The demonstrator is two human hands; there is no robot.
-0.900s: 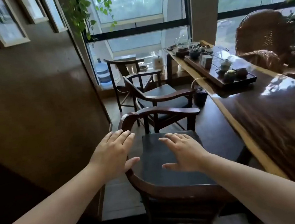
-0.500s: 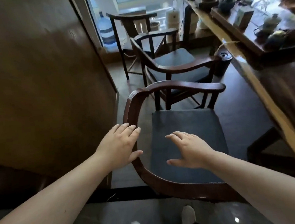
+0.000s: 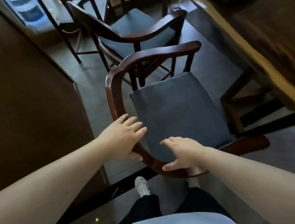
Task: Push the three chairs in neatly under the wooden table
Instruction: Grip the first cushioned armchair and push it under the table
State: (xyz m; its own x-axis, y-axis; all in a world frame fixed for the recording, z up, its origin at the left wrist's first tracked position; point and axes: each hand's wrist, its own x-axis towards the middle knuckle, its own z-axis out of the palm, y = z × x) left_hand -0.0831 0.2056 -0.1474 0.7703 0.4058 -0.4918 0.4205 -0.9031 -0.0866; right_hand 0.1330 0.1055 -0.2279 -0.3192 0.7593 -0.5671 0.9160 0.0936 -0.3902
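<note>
The nearest chair (image 3: 175, 113), dark wood with a grey-blue seat, stands right in front of me, its curved back rail towards me and its seat facing the wooden table (image 3: 243, 37) on the right. My left hand (image 3: 125, 137) lies over the left bend of the rail, fingers extended across it and thumb on the near side. Over the rail's near curve is my right hand (image 3: 180, 153), thumb touching the wood and fingers spread above the seat. A second chair (image 3: 132, 29) stands just beyond, and a third chair (image 3: 60, 21) behind it is partly cut off.
A brown wall panel (image 3: 25, 86) runs close along the left, leaving a narrow aisle. The table's dark leg frame (image 3: 235, 104) stands just right of the nearest seat. A water bottle (image 3: 27, 9) sits on the floor far left. My shoe (image 3: 141, 185) is under the rail.
The view has tilted down and closed in on the nearest chair. Both hands have dropped from hovering above the seat onto its back rail.
</note>
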